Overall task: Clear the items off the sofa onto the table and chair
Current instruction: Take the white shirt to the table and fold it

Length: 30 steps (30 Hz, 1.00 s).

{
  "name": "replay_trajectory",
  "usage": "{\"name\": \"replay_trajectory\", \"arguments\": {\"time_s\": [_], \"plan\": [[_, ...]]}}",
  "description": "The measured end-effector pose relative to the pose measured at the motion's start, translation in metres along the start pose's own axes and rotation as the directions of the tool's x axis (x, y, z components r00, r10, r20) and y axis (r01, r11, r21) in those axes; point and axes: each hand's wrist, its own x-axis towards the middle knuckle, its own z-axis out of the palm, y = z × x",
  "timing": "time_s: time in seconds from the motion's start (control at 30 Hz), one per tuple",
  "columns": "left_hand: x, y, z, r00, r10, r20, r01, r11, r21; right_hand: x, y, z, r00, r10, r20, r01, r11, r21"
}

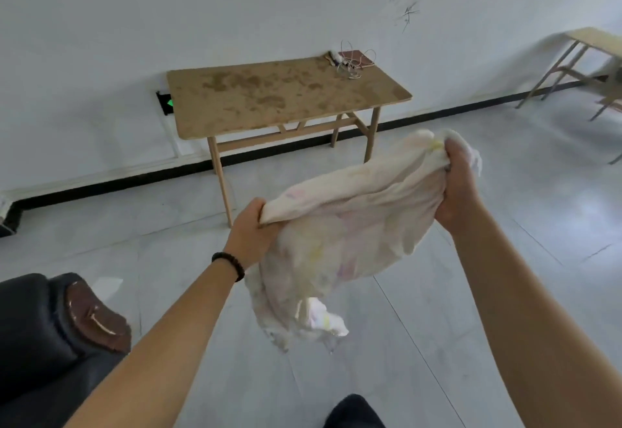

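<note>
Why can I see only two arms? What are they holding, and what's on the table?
No machine here, just a person. The camera sits on the person's head, looking down, so only their arms show. The left hand and right hand each grip one end of a crumpled pale cloth, held in the air. Ahead stands a wooden table with white cables and a small brown flat thing at its far corner. The dark sofa is at lower left.

Sparse living rm; sofa (pixel 50 333); wooden table (pixel 286 94).
</note>
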Motion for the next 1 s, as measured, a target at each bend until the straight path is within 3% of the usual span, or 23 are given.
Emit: {"name": "replay_trajectory", "arguments": {"time_s": [0.07, 0.13, 0.2, 0.27, 0.37, 0.43, 0.47, 0.53, 0.6, 0.67, 0.83, 1.0], "plan": [[0.05, 0.014, -0.013, 0.99, 0.136, -0.026, -0.134, 0.988, 0.074, 0.041, 0.024, -0.004, 0.98, 0.053, -0.191, -0.095, 0.972, -0.216], [0.101, 0.024, -0.02, 0.976, 0.212, -0.044, -0.207, 0.974, 0.091, 0.084, 0.052, -0.003, 0.972, 0.11, -0.21, -0.193, 0.881, -0.432], [0.152, 0.037, -0.023, 0.965, 0.251, -0.076, -0.243, 0.965, 0.104, 0.131, 0.076, 0.009, 0.987, 0.128, -0.094, -0.157, 0.702, -0.695], [0.204, 0.053, -0.024, 0.95, 0.291, -0.111, -0.274, 0.951, 0.144, 0.181, 0.092, 0.035, 0.987, 0.155, 0.038, -0.035, 0.446, -0.894], [0.277, 0.085, -0.028, 0.93, 0.343, -0.135, -0.316, 0.93, 0.189, 0.249, 0.093, 0.093, 0.965, 0.185, 0.188, 0.124, 0.31, -0.943], [0.322, 0.107, -0.035, 0.923, 0.361, -0.132, -0.322, 0.914, 0.248, 0.287, 0.077, 0.141, 0.934, 0.148, 0.324, 0.257, 0.351, -0.9], [0.344, 0.119, -0.039, 0.918, 0.375, -0.129, -0.33, 0.903, 0.276, 0.306, 0.065, 0.167, 0.882, 0.1, 0.461, 0.385, 0.413, -0.825], [0.385, 0.143, -0.048, 0.905, 0.418, -0.081, -0.367, 0.863, 0.347, 0.336, 0.033, 0.222, 0.708, -0.031, 0.706, 0.596, 0.563, -0.573], [0.421, 0.162, -0.06, 0.893, 0.446, -0.061, -0.382, 0.823, 0.421, 0.36, 0.009, 0.273, 0.555, -0.051, 0.831, 0.661, 0.634, -0.402], [0.457, 0.174, -0.078, 0.881, 0.466, -0.082, -0.381, 0.801, 0.461, 0.383, 0.0, 0.316, 0.486, -0.049, 0.873, 0.673, 0.659, -0.337], [0.547, 0.155, -0.137, 0.854, 0.505, -0.126, -0.369, 0.758, 0.537, 0.458, 0.002, 0.407, 0.599, -0.311, 0.738, 0.742, 0.563, -0.364], [0.646, 0.085, -0.18, 0.88, 0.442, -0.173, -0.258, 0.752, 0.606, 0.525, -0.004, 0.496, 0.564, -0.493, 0.662, 0.799, 0.528, -0.288]]}}
